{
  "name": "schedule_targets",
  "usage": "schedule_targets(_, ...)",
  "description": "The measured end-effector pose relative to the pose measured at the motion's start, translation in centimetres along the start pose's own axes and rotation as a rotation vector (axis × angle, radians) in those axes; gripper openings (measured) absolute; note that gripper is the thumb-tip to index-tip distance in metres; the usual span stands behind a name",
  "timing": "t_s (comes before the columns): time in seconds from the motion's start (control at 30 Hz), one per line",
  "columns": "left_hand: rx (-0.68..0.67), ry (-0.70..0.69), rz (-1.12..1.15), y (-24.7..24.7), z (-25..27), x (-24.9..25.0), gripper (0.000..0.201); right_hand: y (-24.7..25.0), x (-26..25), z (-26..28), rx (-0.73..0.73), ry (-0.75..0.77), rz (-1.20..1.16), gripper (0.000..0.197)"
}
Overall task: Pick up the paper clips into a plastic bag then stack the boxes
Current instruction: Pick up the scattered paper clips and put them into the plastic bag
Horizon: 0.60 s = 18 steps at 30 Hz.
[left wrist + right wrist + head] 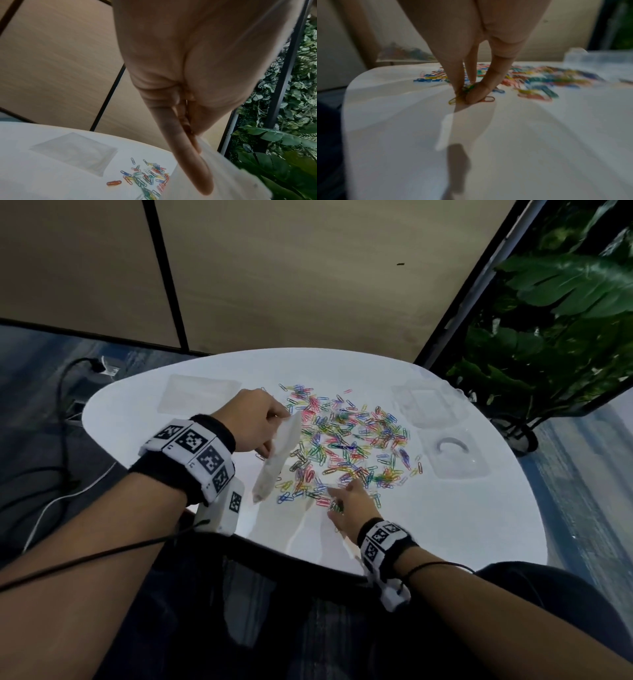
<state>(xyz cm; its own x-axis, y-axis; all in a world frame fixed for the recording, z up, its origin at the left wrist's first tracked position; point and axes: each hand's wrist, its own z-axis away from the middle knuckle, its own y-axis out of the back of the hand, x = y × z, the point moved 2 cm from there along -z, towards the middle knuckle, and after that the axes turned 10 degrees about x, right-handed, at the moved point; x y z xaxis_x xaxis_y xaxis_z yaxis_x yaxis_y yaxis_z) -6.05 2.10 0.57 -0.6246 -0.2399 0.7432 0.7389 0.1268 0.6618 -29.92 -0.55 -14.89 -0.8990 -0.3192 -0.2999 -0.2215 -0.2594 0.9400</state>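
Early stage of the task, by judgement. Left hand (260, 422) at about 9 o'clock of the pile, raised over the desk (445, 518), fingers pinching the top of a plastic bag (274, 460) that hangs down; whether any clips are inside, not possible to tell. Right hand (349, 505) at 6 o'clock of the pile, fingertips (476, 94) pressed together on the desk and pinching a few paper clips (342, 440). Most clips spread loose in the middle of the desk, in many colours. Spare flat bags (197, 398) at 10 o'clock. Clear boxes (424, 405) at 2 and 3 o'clock, lying side by side, not stacked. Left to do: nearly all the collecting, then the stacking.
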Motion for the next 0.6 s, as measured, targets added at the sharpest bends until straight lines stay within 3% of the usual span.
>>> schedule_targets(0.07, -0.024, 0.022, 0.005, -0.4, -0.2, -0.2, 0.036, -0.1, -0.9, -0.6, 0.018, 0.087, 0.068, 0.024)
schedule_targets(0.17, -0.047, 0.034, -0.001, -1.0, -0.4, -0.2, 0.037, 0.0, -0.9, -1.8, 0.034, 0.128, 0.11, 0.026)
schedule_targets(0.23, -0.053, 0.028, -0.012, -1.4, -0.7, -0.1, 0.037, 0.7, -0.1, -2.7, 0.033, 0.101, 0.079, 0.03)
schedule_targets(0.37, -0.042, 0.03, 0.004, -1.8, -1.5, 0.4, 0.036, 4.0, 1.4, -4.4, 0.022, -0.033, -0.032, 0.02)
schedule_targets(0.47, -0.044, 0.044, -0.004, -2.4, -2.2, 0.5, 0.036, 7.8, 1.9, -5.4, 0.051, -0.21, -0.35, 0.012)
schedule_targets(0.6, -0.046, 0.054, -0.01, -3.9, -3.0, 0.7, 0.037, 13.0, -0.4, -5.6, 0.05, -0.292, -1.074, 0.018)
